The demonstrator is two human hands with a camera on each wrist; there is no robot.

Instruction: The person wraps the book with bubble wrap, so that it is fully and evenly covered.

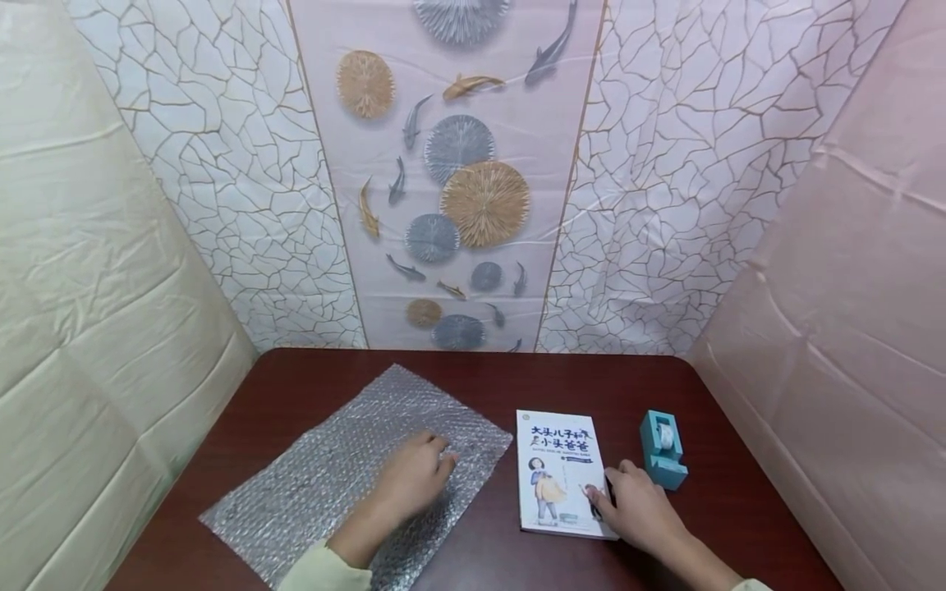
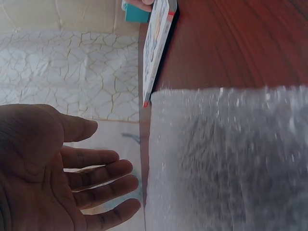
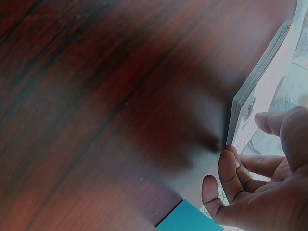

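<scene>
Hanging behind everything, a fish-and-disc patterned backdrop curtain [image 1: 451,271]; in front, a dark red-brown wood-grain table [image 1: 591,382]. Bubble wrap sheet [image 1: 355,451] is spread flat, laid askew over the left half, with one corner pointed right, just beside the book; contact there can't be told. White illustrated children's paperback [image 1: 565,472] is laid flat right of centre, cover up, its long axis run roughly away from the person, title at the far end. Key relation: the book's right long edge is met by the right hand [image 1: 641,502] near its near end, so most of the book lies to the left of and beyond the grip, and the wrap lies further left, across the book. Grip, right: thumb placed over the cover, fingers curled at the edge, book edge pinched between; firmness can't be told. Left hand [image 1: 414,476] is held over the wrap, nearer to it than to the book, thumb apart, fingers loosely spread, nothing gripped. Teal tape dispenser [image 1: 654,450] is placed right of the book, just past the right hand's fingers. Small tape roll [image 1: 666,436] is seated in it.
</scene>
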